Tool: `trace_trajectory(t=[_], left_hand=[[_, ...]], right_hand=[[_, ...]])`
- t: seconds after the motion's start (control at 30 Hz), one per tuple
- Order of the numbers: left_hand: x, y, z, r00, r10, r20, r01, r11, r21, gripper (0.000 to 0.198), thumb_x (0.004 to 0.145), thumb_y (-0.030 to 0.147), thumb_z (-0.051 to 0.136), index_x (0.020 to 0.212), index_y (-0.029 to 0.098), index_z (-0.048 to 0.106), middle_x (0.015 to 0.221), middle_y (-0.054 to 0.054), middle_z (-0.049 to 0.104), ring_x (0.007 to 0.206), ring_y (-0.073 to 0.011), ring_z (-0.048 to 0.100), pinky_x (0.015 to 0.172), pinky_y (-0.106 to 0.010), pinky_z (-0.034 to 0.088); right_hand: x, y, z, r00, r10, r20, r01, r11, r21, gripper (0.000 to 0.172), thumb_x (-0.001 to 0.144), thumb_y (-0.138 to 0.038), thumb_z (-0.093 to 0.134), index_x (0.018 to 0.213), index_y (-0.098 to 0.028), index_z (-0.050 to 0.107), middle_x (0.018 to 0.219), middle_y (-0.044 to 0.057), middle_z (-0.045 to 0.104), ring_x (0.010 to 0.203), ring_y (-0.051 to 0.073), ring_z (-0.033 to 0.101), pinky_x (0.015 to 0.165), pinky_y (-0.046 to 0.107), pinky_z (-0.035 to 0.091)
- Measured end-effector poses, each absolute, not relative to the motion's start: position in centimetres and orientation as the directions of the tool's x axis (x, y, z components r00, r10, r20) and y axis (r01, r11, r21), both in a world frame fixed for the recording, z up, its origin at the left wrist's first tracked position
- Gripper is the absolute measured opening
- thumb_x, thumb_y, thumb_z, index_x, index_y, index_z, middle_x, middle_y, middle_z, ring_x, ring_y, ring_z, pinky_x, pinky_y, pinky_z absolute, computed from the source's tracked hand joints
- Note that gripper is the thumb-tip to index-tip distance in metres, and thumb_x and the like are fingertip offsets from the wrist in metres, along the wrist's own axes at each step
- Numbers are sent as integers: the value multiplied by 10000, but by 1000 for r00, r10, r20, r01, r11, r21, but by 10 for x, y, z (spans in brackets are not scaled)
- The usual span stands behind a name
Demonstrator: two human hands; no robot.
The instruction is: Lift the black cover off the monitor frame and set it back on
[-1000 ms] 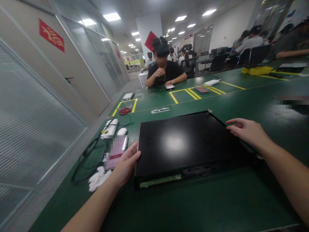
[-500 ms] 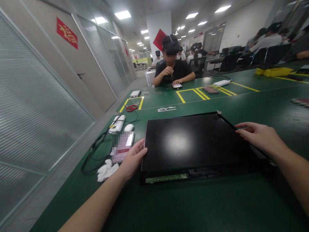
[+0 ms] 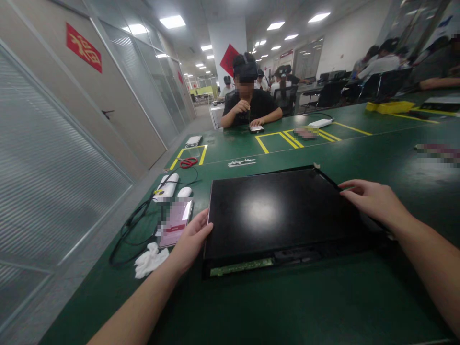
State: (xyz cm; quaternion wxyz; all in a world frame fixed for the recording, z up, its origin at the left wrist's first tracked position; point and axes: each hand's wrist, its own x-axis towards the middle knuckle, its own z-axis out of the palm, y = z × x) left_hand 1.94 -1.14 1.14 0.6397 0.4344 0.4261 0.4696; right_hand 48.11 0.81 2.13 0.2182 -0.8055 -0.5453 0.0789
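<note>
Between my hands is a flat black display panel (image 3: 287,206), face up over the green table, with a bright reflection on its surface. A strip of green circuit board (image 3: 241,267) shows along its near edge. My left hand (image 3: 194,235) grips the panel's left edge, thumb on top and fingers at the side. My right hand (image 3: 373,199) pinches the right edge near the far corner, thumb against the frame. The fingers under the panel are hidden. A crumpled white tissue (image 3: 151,260) and a phone with a pink screen (image 3: 175,223) lie left of my left hand.
On the table's left side are a white power strip (image 3: 167,187), black cables (image 3: 125,239), a white mouse (image 3: 184,192) and red-handled scissors (image 3: 189,162). Small white pieces (image 3: 241,163) lie beyond the panel. A person (image 3: 251,103) sits across the table; a yellow tray (image 3: 390,107) stands far right.
The view has turned slightly right, so the whole scene sits a little further left. Both hands keep their hold on the panel, which looks otherwise the same.
</note>
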Motion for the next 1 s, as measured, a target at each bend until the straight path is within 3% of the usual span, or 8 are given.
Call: trace_trajectory(t=[0.43,0.63,1.0], left_hand=[[18,-12,11,204,972,-117,-175,153,973,655,724,329,819,1331,187,617,1383,-140,632,1303,-350,562,1103,-474,443],[17,-11,10,193,974,-117,-158,148,976,668,712,329,820,1329,181,611,1362,-146,646,1299,-354,565,1091,-469,456],[17,-11,6,172,978,-122,-186,154,970,644,708,317,822,1301,177,613,1323,-139,671,1303,-357,559,1094,-479,452]], right_hand=[[486,9,16,346,926,150,895,-278,-348,400,776,-471,514,1021,-271,758,868,34,756,816,236,677,683,334,469],[485,9,18,346,932,108,895,-293,-335,420,792,-476,499,1068,-277,746,950,25,763,873,239,675,745,344,466],[487,10,16,319,937,145,907,-257,-335,403,780,-468,502,1014,-264,759,843,31,752,808,235,674,694,344,463]])
